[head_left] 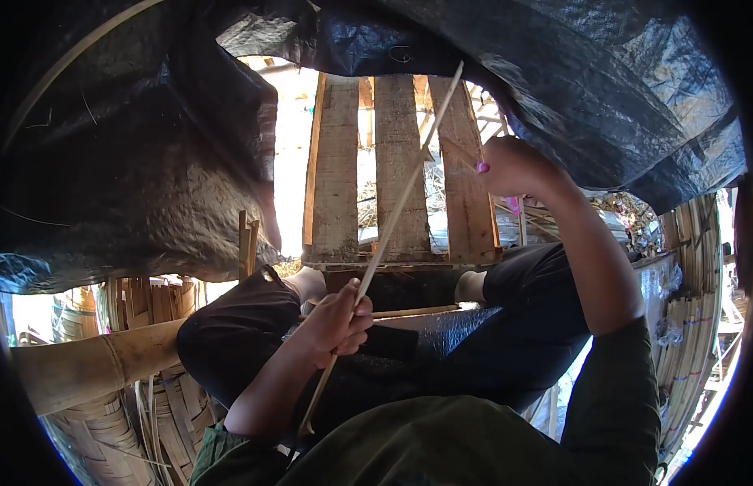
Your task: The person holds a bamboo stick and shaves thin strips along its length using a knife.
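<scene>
A long, thin pale bamboo strip (401, 202) runs slantwise from my lap up toward the wooden boards. My left hand (336, 328) is closed round its lower part, above my lap. Farther forward and to the right, my right hand (522, 166) is raised with curled fingers, just right of the strip's upper part and apart from it. A small pink piece (482, 168) shows at its fingers, and a thin brownish, blade-like shape points left from there. What this hand grips is mostly hidden.
Upright wooden boards (336, 162) stand in front of my feet, with bright gaps between them. Dark plastic sheeting (149, 178) hangs at left and overhead. A thick bamboo pole (101, 360) lies at left above woven bamboo (93, 429). Bundled bamboo strips (691, 340) stand at right.
</scene>
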### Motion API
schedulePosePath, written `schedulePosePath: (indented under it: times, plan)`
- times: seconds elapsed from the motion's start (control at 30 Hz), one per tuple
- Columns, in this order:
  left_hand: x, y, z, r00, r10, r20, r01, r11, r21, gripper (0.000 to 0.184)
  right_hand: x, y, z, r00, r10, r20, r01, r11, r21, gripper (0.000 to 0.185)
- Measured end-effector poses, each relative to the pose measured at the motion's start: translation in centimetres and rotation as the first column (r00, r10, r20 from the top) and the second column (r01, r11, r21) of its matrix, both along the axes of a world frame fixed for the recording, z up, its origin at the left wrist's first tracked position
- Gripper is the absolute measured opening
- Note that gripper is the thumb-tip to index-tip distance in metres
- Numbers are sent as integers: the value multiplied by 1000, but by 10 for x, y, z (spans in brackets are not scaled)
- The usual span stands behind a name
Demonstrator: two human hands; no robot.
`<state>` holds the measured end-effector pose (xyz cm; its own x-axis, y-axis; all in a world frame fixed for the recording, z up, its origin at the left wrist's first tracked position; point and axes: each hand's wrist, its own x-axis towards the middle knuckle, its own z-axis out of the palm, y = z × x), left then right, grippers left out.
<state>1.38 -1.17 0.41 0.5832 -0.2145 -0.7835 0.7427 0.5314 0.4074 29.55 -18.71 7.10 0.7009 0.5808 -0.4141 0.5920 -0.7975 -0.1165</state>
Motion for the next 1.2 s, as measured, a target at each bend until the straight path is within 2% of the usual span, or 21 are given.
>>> schedulePosePath:
  times: [0.03,0.1,0.17,0.2,0.23,0.3,0.33,0.4,0.57,0.8,0.9,1.03,1.2]
  plan:
    - [0,-3,-3,1000,-14,-3,13,999,-49,45,4,-3,4,998,-13,65,15,1000,-20,24]
    - [4,-7,-6,999,-31,-31,30,999,-45,45,8,-7,16,998,-61,5,62,997,-51,23]
    - [6,-9,-11,997,-42,-65,39,998,-44,45,3,-10,32,959,-274,-65,275,962,-4,24]
    - [7,-9,-14,999,-30,-37,29,999,-32,45,8,-15,29,969,-242,40,243,970,2,24]
    - [6,-10,-16,1000,-18,-8,18,1000,-21,45,9,-21,24,970,-238,40,238,971,4,24]
    - [5,-7,-16,1000,18,-13,-18,1000,-22,45,6,-28,19,955,-143,261,103,981,162,18]
    - [5,-4,-15,999,49,-19,-50,998,-25,45,3,-29,21,953,-143,267,100,981,167,18]
    - [4,1,-7,997,78,-5,-78,997,10,44,-10,-30,25,980,-137,144,104,970,219,18]
    - [12,9,-5,990,144,-13,-142,985,101,44,-28,-25,25,985,-64,159,33,982,188,20]
    - [13,14,-4,988,148,36,-148,989,-2,46,-30,0,22,998,-55,19,49,973,225,22]
    - [11,24,-3,982,181,53,-182,983,10,46,-24,5,18,996,-51,79,32,975,220,25]
    - [12,31,-3,958,277,69,-281,958,53,45,-24,11,24,997,-64,43,54,976,209,25]
    - [19,26,-6,972,226,59,-228,973,37,45,-22,16,16,998,-17,56,4,978,210,25]
